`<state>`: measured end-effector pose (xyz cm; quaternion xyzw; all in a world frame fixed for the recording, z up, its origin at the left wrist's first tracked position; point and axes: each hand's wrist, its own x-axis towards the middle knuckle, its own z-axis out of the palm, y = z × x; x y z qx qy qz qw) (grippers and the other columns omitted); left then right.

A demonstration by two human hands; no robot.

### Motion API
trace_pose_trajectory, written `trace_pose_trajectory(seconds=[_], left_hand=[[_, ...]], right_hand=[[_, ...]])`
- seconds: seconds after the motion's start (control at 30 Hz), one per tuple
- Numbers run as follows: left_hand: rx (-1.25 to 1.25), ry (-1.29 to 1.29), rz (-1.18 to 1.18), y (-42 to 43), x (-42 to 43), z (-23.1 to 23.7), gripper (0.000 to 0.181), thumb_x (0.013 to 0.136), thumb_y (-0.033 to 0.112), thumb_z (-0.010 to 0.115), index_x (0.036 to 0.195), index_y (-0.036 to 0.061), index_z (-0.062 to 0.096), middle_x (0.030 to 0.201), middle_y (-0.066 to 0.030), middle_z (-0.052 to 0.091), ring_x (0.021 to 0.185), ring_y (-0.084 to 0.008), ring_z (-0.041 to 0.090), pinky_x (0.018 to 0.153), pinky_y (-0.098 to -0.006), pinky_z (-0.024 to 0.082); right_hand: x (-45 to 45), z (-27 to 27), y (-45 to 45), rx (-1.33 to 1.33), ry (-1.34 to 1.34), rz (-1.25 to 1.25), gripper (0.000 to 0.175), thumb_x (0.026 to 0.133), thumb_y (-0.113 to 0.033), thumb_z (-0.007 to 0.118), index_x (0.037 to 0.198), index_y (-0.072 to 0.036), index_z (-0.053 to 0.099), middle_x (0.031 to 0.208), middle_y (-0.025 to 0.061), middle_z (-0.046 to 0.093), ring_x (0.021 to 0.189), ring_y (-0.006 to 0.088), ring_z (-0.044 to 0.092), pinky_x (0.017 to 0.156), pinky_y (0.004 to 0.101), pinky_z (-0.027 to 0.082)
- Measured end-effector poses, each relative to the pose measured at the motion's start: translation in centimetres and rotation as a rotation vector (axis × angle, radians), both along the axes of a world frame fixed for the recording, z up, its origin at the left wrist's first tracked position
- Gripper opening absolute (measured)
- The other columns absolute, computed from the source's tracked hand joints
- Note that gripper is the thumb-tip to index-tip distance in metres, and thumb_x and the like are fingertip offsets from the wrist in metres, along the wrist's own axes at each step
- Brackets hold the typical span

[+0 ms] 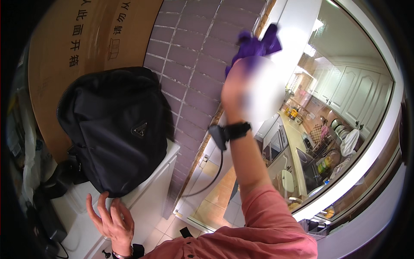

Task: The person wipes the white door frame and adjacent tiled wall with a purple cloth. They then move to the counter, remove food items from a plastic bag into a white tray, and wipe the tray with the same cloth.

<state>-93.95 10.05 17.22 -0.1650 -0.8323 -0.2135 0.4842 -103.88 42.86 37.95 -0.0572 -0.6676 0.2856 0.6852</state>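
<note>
My right hand (234, 87), a black strap device on its wrist, is raised at the upper centre, partly veiled by a pale blur. Its fingers are closed on a bunched purple cloth or plastic piece (255, 47), held before a white door frame (291, 32). My left hand (111, 218) is low at the left with fingers spread and holds nothing visible. Just above its fingertips, the black backpack (113, 129) with a triangular badge rests on a white cabinet (152, 184); whether the fingers touch it cannot be told.
Behind the backpack stands a large cardboard box (106, 42) against a purple-grey tiled wall (194, 64). Plastic bags (30, 162) and dark items crowd the far left. Through the glass on the right shows a kitchen counter (292, 139) with a sink, dishes and bottles.
</note>
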Motion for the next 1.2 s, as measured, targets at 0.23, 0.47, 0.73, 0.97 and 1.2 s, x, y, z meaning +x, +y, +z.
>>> trace_pose_trajectory(seconds=[0.23,0.47,0.73,0.97,1.2], left_hand=[[-0.009,0.039,0.023,0.5,-0.3,-0.2,0.019,0.071,-0.008,0.06,0.087,0.0014,0.058,0.102,-0.0148,0.06,0.111,-0.0432,0.051,0.098,-0.05,0.04],[-0.042,0.051,0.097,0.6,-0.5,-0.3,0.022,0.071,-0.007,0.06,0.09,0.002,0.061,0.104,-0.0138,0.06,0.114,-0.0437,0.049,0.095,-0.0479,0.042],[-0.081,0.112,0.143,1.1,-0.9,-0.8,0.018,0.071,-0.004,0.061,0.088,0.0037,0.064,0.103,-0.0122,0.062,0.116,-0.0409,0.049,0.097,-0.0462,0.041],[-0.119,0.13,0.187,0.6,-1.1,-1.2,0.018,0.072,-0.002,0.062,0.088,0.0049,0.064,0.105,-0.0115,0.062,0.116,-0.0395,0.049,0.095,-0.0441,0.042],[-0.171,0.15,0.217,1.1,-1.5,-1.5,0.018,0.072,0.001,0.061,0.089,0.0066,0.063,0.106,-0.0086,0.061,0.117,-0.0385,0.049,0.088,-0.0416,0.046]], right_hand=[[0.3,-28.9,3.7,-0.15,-0.398,0.109,0.067,0.096,-0.041,0.043,0.144,0.002,0.026,0.149,0.0225,0.027,0.139,0.0376,0.023,0.115,0.0445,0.013],[0.3,-20.6,1.6,-0.147,-0.201,0.196,0.054,0.096,-0.033,0.052,0.133,0.004,0.041,0.13,0.0161,0.05,0.119,0.027,0.048,0.104,0.0386,0.035],[-0.4,-11.3,-0.4,0.202,0.069,0.269,0.055,0.093,-0.035,0.05,0.132,0.002,0.042,0.143,0.025,0.032,0.133,0.0405,0.028,0.11,0.0468,0.023],[2.1,-37.3,-3.9,-0.636,-0.49,0.297,0.07,0.097,-0.038,0.049,0.144,0.005,0.021,0.146,0.0214,0.031,0.133,0.032,0.033,0.112,0.039,0.023],[2.0,-29.9,-2.9,-0.498,-0.272,0.504,0.059,0.098,-0.045,0.044,0.136,0.001,0.041,0.137,0.0175,0.045,0.125,0.0329,0.042,0.105,0.0415,0.031]])
